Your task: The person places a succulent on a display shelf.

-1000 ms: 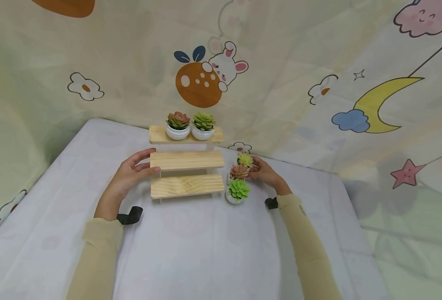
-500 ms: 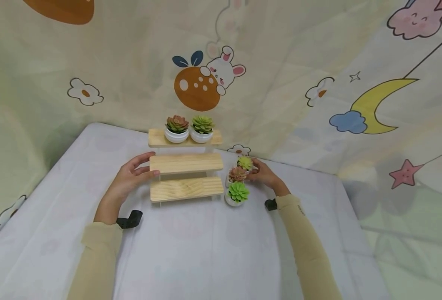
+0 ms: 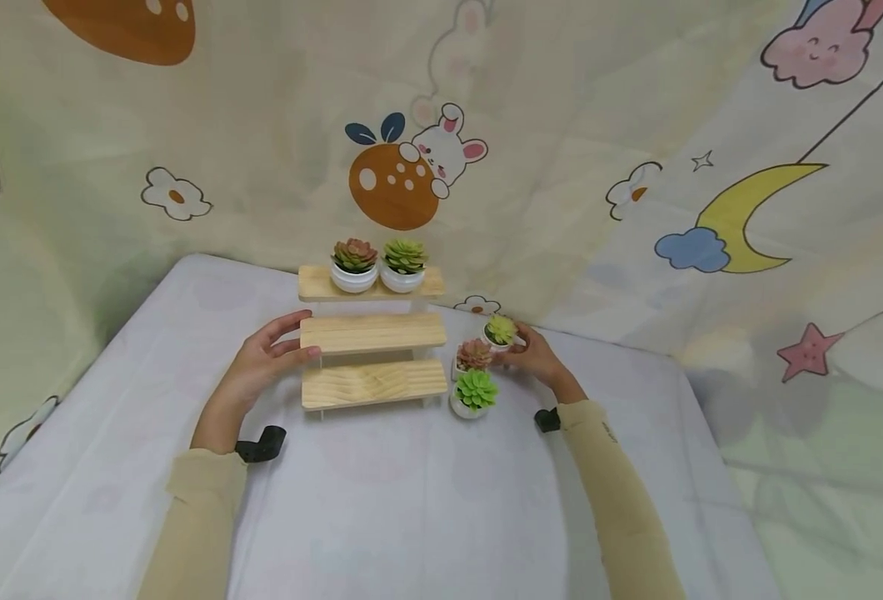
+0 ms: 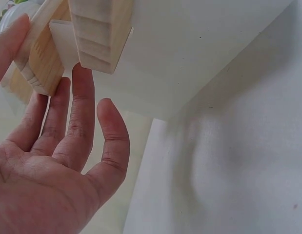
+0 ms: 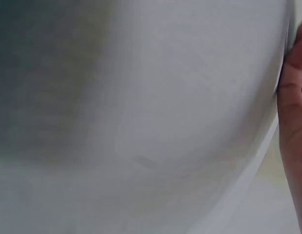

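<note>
A three-tier wooden display stand (image 3: 372, 334) with clear supports stands on the white-covered table. My left hand (image 3: 263, 357) is at its left end; in the left wrist view, the fingers (image 4: 82, 112) reach up to the board ends, thumb apart. To the right of the stand, my right hand (image 3: 535, 357) grips a small potted succulent (image 3: 500, 331) with yellow-green leaves. In front of that one are a reddish succulent (image 3: 474, 356) and a bright green succulent (image 3: 476, 390) in white pots. The right wrist view catches only part of the right hand (image 5: 293, 102) at its edge.
On the top board sit a red-green succulent (image 3: 355, 265) and a green succulent (image 3: 404, 265) in round white pots. A cartoon-printed cloth (image 3: 546, 208) hangs right behind the table (image 3: 381, 517).
My right hand has moved the yellow-green succulent slightly right, away from the reddish one. The left hand keeps its place at the stand. The head view has tilted a little upward.
</note>
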A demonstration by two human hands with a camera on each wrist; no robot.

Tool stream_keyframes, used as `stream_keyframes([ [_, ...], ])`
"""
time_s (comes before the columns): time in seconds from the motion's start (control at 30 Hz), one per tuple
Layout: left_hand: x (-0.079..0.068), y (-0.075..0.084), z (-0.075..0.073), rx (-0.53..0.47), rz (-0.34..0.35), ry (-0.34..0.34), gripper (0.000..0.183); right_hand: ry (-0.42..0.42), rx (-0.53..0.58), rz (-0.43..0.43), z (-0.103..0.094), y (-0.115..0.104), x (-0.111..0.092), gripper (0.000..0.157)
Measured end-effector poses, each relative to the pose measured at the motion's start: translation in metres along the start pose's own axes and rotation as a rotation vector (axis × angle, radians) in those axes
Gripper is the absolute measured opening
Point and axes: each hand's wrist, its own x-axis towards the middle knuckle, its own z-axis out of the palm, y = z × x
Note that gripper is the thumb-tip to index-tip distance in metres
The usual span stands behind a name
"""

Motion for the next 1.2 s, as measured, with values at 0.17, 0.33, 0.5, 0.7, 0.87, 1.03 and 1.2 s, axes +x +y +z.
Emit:
stream_keyframes([
  [0.17,0.000,-0.001,0.000,-0.005,-0.002,-0.001,0.074,0.105,0.026,-0.076,-0.001,-0.014,-0.006,0.077],
  [0.33,-0.001,-0.003,0.000,0.000,-0.007,-0.005,0.074,0.157,0.080,-0.162,0.000,-0.035,-0.014,0.072],
  [0.5,-0.001,-0.004,0.000,0.007,-0.002,-0.001,0.074,0.178,0.168,-0.272,0.008,-0.065,-0.026,0.068],
  [0.7,0.000,-0.001,0.001,0.017,-0.014,0.009,0.076,0.151,0.203,-0.327,0.032,-0.108,-0.044,0.068],
  [0.87,-0.002,0.000,-0.001,0.006,-0.020,0.008,0.077,0.097,0.165,-0.339,0.059,-0.130,-0.048,0.067],
  [1.03,-0.002,-0.002,-0.002,-0.004,-0.009,0.008,0.075,0.021,0.171,-0.371,0.082,-0.140,-0.045,0.066],
  [1.2,0.002,-0.004,-0.002,-0.003,0.019,-0.004,0.073,0.008,0.132,-0.364,0.101,-0.144,-0.041,0.066],
])
